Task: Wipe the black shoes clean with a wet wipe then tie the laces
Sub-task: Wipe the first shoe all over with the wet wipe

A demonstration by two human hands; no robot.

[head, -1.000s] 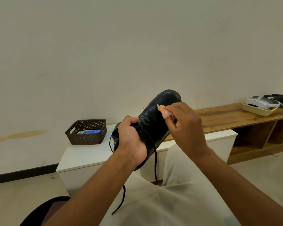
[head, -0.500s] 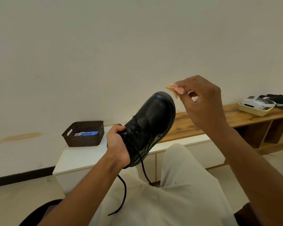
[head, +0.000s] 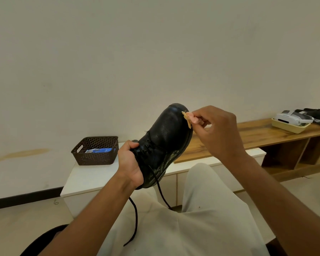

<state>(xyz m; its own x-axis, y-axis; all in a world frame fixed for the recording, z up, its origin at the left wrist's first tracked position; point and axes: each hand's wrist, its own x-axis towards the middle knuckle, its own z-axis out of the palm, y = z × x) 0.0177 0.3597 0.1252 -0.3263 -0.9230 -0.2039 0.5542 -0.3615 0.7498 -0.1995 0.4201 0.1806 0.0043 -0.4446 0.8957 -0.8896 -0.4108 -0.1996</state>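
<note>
A: What sits nearest, low in the frame?

B: Pale trousers (head: 201, 228), with loose black laces (head: 135, 218) dangling over them.

A: And the grips?

B: The left hand (head: 130, 163), at centre, is curled round the heel end of the black shoe (head: 166, 141), toe tilted up. The right hand (head: 218, 133) pinches a small soiled wipe (head: 187, 119) against the toe's right edge.

A: Farther back?

B: A brown basket (head: 95, 151) on the white table (head: 85, 180), centre left; at the right edge, a tray with a white headset (head: 292, 118).
</note>
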